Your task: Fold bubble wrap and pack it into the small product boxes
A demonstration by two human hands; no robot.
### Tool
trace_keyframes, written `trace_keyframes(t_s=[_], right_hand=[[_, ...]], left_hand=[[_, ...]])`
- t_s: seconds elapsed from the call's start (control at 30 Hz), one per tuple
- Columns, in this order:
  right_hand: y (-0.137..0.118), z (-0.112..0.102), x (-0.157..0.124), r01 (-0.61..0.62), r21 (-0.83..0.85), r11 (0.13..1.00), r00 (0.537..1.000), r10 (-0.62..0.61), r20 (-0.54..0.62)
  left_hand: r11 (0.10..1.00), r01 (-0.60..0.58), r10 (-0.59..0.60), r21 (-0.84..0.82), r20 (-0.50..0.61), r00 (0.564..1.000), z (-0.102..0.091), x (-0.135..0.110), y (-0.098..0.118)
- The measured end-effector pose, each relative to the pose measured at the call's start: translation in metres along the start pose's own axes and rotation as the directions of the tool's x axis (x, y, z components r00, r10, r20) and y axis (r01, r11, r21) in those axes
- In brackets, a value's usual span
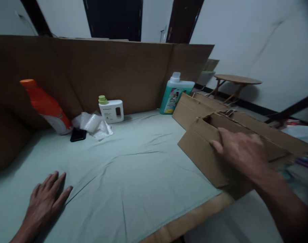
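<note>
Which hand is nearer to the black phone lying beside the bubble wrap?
The left hand. It lies flat on the sheet, below the black phone in the picture. The right hand is far to the phone's right, on a cardboard box.

Bare left grip (46,199) and right grip (241,150), bare forearms.

The left hand (46,199) lies flat, fingers spread, on the sheet-covered surface (133,168). The right hand (241,150), blurred, rests on the cardboard box (201,152). An orange bottle (46,106), a white bottle (111,110) and a green bottle (175,94) stand farther back.
</note>
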State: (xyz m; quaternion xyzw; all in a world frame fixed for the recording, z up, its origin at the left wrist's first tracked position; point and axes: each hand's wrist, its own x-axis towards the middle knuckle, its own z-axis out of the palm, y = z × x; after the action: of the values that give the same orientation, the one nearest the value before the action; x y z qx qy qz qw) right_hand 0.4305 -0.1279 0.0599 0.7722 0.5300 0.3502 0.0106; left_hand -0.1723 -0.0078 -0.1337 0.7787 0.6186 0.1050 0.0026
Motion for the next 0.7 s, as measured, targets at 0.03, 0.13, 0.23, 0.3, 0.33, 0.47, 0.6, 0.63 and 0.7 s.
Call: trace_keyframes(t_s=[0.03,0.13,0.23,0.3,0.33,0.47,0.6,0.63,0.7], right_hand=[[0.005,0.002,-0.002,-0.002,0.009,1.0,1.0,0.002,0.021],[-0.008,0.001,-0.003,0.097,0.108,0.989,0.994,-0.092,-0.052],[-0.05,-0.02,0.0,0.332,0.244,0.911,0.932,-0.276,-0.235],[-0.085,-0.043,0.001,0.47,0.343,0.813,0.871,-0.364,-0.329],[-0.101,-0.056,0.001,0.54,0.398,0.742,0.835,-0.41,-0.367],[-0.136,-0.096,-0.007,0.712,0.574,0.403,0.695,-0.517,-0.499],[-0.123,-0.082,-0.016,0.54,0.735,0.411,0.825,-0.084,-0.559],[-0.119,-0.069,-0.017,0.441,0.799,0.408,0.86,0.063,-0.507],[-0.116,-0.04,-0.021,0.229,0.906,0.355,0.934,0.181,-0.308]], left_hand=[[1.0,0.008,-0.008,0.003,-0.002,1.0,-0.004,0.001,0.007],[0.999,0.034,-0.034,-0.031,0.001,0.999,-0.012,0.004,0.017],[0.991,0.073,-0.072,-0.108,0.009,0.997,-0.015,0.003,0.019],[0.979,0.095,-0.098,-0.18,-0.009,0.995,-0.017,0.001,0.025],[0.97,0.097,-0.103,-0.225,-0.017,0.995,-0.018,0.0,0.03],[0.899,0.014,-0.038,-0.437,-0.046,0.998,-0.022,-0.014,0.063],[0.801,-0.111,0.085,-0.589,-0.072,0.994,-0.02,-0.028,0.095],[0.781,-0.129,0.108,-0.61,-0.072,0.992,-0.02,-0.03,0.102],[0.751,-0.156,0.136,-0.642,-0.081,0.987,-0.022,-0.029,0.115]])
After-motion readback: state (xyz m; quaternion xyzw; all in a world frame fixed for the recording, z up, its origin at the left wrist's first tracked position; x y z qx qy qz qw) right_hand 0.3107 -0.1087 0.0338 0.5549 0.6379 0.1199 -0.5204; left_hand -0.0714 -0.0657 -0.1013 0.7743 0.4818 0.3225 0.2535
